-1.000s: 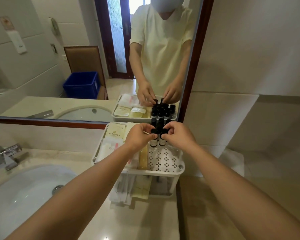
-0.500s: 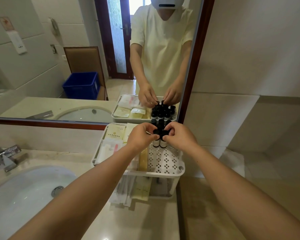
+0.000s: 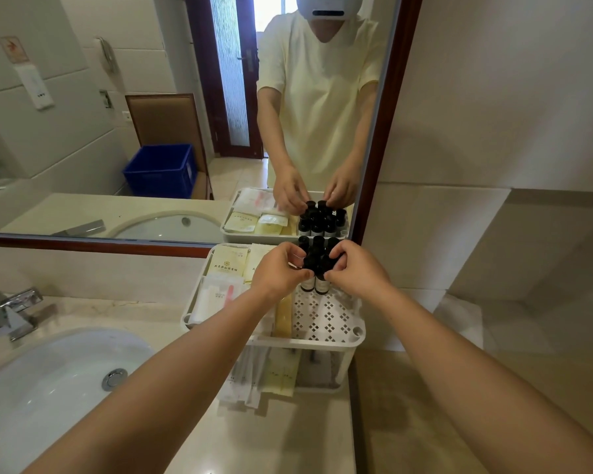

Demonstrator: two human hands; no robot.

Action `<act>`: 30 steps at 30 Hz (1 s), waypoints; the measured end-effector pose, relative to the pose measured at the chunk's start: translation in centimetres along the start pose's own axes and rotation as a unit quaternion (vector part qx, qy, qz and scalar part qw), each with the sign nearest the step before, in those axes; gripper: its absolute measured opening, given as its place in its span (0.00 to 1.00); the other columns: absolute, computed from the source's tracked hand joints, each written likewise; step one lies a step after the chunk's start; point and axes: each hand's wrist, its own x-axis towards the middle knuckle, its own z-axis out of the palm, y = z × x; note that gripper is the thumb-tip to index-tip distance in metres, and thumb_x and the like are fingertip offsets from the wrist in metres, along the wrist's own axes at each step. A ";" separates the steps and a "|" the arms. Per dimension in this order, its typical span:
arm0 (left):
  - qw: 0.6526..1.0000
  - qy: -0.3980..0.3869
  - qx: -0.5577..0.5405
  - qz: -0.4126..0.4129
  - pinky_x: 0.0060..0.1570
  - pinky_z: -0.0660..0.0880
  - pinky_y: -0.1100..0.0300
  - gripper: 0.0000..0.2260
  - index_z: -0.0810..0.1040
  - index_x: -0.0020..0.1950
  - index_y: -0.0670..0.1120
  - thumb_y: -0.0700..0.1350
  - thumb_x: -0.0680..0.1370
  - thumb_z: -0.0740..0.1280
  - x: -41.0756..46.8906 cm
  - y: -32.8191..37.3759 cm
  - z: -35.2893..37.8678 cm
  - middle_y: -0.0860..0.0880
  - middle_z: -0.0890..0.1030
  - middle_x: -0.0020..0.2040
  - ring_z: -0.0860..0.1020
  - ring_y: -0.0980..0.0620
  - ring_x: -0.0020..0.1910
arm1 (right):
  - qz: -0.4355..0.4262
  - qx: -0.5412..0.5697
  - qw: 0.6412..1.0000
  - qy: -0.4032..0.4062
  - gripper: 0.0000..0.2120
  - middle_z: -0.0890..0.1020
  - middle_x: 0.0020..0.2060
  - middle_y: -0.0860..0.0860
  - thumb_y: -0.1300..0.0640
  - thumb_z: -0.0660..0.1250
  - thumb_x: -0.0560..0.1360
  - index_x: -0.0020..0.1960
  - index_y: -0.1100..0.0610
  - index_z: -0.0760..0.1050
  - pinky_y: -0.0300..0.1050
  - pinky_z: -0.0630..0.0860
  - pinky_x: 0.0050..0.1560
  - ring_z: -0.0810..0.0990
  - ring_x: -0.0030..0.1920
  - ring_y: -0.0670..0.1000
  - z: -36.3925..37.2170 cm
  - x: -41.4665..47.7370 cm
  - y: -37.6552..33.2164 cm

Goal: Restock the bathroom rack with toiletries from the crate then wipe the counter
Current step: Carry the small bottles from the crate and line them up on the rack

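Observation:
A white two-tier plastic rack stands on the counter against the mirror. Its top tray holds flat toiletry packets on the left and a cluster of small black-capped bottles at the back right. My left hand and my right hand close in on that cluster from either side, fingertips pinching the front bottles. The lower tier holds more packets. The blue crate shows only as a reflection in the mirror.
A white sink basin with a chrome tap lies at the left. The beige counter ends at a side wall on the right. A folded white cloth lies on the lower ledge beyond the rack. The mirror frame runs behind.
Both hands have stayed on the bottle cluster, shifting it only slightly. The view has tilted up a little, showing more of the reflected person.

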 end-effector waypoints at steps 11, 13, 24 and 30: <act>1.000 0.008 -0.004 -0.004 0.47 0.79 0.51 0.15 0.75 0.52 0.52 0.45 0.70 0.77 -0.4 0.0 -0.4 0.54 0.79 0.45 0.80 0.53 0.43 | 0.009 0.025 0.999 0.030 0.11 0.80 0.35 0.46 0.59 0.69 0.72 0.47 0.46 0.71 0.52 0.79 0.46 0.80 0.40 0.48 -0.2 -0.2 -0.1; 1.000 0.013 -0.012 -0.010 0.47 0.79 0.51 0.15 0.76 0.52 0.51 0.44 0.70 0.76 -0.7 -0.1 -0.7 0.54 0.78 0.46 0.80 0.53 0.43 | 0.009 0.040 0.998 0.049 0.10 0.80 0.36 0.47 0.60 0.67 0.73 0.47 0.46 0.71 0.53 0.80 0.47 0.81 0.40 0.49 -0.2 -0.3 -0.1; 0.996 0.040 -0.073 -0.031 0.47 0.81 0.50 0.13 0.76 0.54 0.51 0.43 0.72 0.74 -5.3 -1.3 -4.2 0.51 0.80 0.48 0.81 0.50 0.45 | -0.017 0.134 0.988 0.078 0.08 0.79 0.41 0.47 0.59 0.65 0.74 0.47 0.47 0.74 0.48 0.80 0.41 0.80 0.41 0.49 2.3 -4.3 -3.3; 0.992 0.065 -0.098 -0.042 0.46 0.82 0.52 0.12 0.77 0.53 0.50 0.41 0.72 0.74 -10.3 -2.9 -8.0 0.50 0.80 0.46 0.81 0.49 0.45 | -0.026 0.154 0.988 0.006 0.06 0.79 0.44 0.48 0.58 0.66 0.74 0.45 0.47 0.75 0.50 0.80 0.45 0.81 0.44 0.52 5.6 -8.2 -7.1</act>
